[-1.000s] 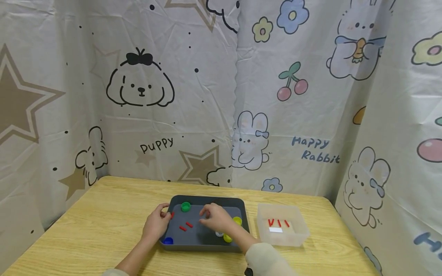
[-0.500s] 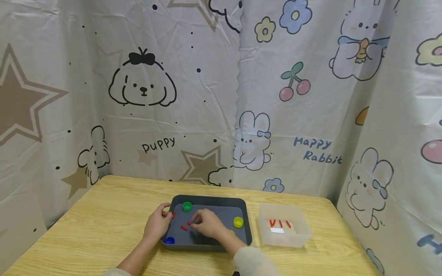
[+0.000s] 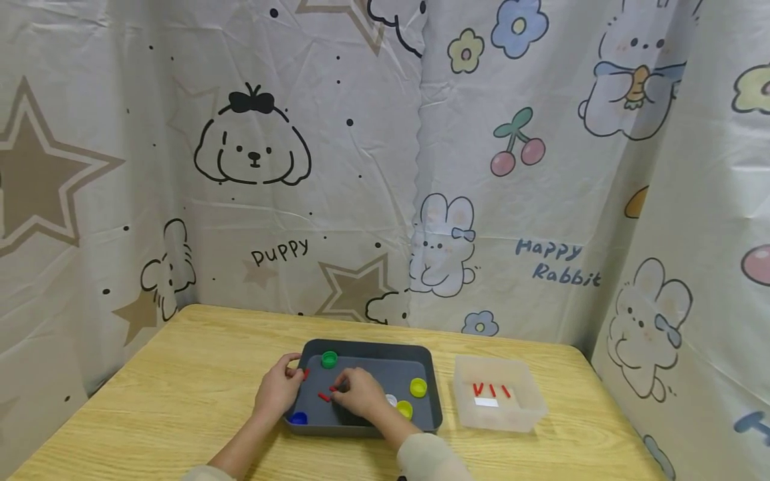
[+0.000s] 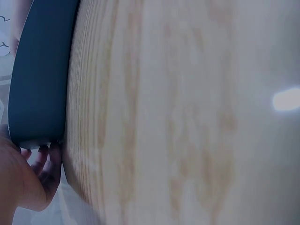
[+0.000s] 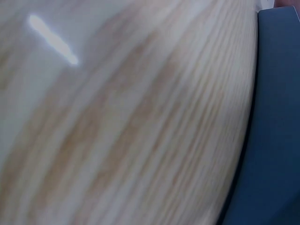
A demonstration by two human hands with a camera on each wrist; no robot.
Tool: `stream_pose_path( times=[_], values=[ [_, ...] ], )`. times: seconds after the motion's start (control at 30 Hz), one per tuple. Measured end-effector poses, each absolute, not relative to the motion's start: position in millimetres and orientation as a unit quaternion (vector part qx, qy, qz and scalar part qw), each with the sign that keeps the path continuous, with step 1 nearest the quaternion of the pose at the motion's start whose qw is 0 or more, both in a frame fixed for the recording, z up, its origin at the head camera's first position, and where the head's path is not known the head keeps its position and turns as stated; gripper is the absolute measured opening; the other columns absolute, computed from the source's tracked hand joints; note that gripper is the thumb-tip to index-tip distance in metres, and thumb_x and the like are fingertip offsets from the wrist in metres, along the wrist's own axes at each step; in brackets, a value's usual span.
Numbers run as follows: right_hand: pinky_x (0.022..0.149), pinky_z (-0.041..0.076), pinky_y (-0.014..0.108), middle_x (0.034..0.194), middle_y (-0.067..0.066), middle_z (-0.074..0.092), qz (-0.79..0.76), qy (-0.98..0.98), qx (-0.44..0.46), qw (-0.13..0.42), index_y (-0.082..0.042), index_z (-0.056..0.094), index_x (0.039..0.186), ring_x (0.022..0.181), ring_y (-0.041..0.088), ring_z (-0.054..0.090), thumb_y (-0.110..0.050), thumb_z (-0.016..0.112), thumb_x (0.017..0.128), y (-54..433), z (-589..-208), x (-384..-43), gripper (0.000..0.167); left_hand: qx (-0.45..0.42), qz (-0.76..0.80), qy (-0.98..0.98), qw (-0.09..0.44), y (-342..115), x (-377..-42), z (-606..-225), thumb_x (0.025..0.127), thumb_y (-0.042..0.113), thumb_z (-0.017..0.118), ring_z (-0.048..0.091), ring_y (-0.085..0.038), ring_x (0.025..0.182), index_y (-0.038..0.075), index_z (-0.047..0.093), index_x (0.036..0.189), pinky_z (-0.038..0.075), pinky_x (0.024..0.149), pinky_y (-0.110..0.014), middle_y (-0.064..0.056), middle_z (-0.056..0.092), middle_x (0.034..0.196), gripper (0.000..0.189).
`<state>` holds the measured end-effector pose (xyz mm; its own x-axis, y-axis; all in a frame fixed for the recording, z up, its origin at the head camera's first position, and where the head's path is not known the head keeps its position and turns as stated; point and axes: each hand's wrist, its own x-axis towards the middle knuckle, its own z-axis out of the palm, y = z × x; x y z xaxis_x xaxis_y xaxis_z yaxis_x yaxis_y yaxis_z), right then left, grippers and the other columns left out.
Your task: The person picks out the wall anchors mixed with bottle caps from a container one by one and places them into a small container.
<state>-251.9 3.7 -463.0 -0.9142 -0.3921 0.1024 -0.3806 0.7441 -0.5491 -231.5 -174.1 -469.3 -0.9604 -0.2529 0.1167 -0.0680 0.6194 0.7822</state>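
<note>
Gripping the gray tray (image 3: 337, 431) at its left end with my left hand (image 3: 279, 386), I'm holding my right hand (image 3: 361, 393), fingers bent, over its floor. A red stick (image 3: 333, 388) is lying in the tray at my right fingertips, on their left, nearer that hand (whether I'm pinching it, I cannot tell). Fingers are hiding most of its long axis; a second stick (image 3: 324, 397), short, slim and red, is slanting close by from far left to near right.
</note>
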Motion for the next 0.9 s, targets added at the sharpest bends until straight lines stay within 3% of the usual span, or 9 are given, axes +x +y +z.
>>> stream_pose_path(
  times=[0.3, 0.9],
  values=[
    [0.057, 0.036, 0.025, 0.077, -0.004, 0.053, -0.280, 0.938, -0.206, -0.003, -0.017, 0.066, 0.076, 0.067, 0.009, 0.047, -0.023, 0.071, 0.079, 5.4, -464.0, -252.0, 0.009, 0.084, -0.427, -0.894, 0.107, -173.2, -232.0, -468.9, 0.089, 0.015, 0.053, 0.061, -0.019, 0.078, 0.007, 0.054, 0.127, 0.042, 0.062, -0.030, -0.009, 0.067, 0.092, 0.038],
    [0.055, 0.037, 0.022, 0.077, -0.004, 0.051, -0.312, 0.922, -0.229, -0.007, -0.014, 0.067, 0.078, 0.063, 0.006, 0.044, -0.020, 0.068, 0.080, 21.2, -452.0, -250.5, 0.006, 0.081, -0.424, -0.896, 0.106, -174.3, -229.4, -467.2, 0.090, 0.016, 0.053, 0.058, -0.018, 0.074, 0.007, 0.054, 0.127, 0.040, 0.059, -0.029, -0.010, 0.065, 0.091, 0.038]
  ],
)
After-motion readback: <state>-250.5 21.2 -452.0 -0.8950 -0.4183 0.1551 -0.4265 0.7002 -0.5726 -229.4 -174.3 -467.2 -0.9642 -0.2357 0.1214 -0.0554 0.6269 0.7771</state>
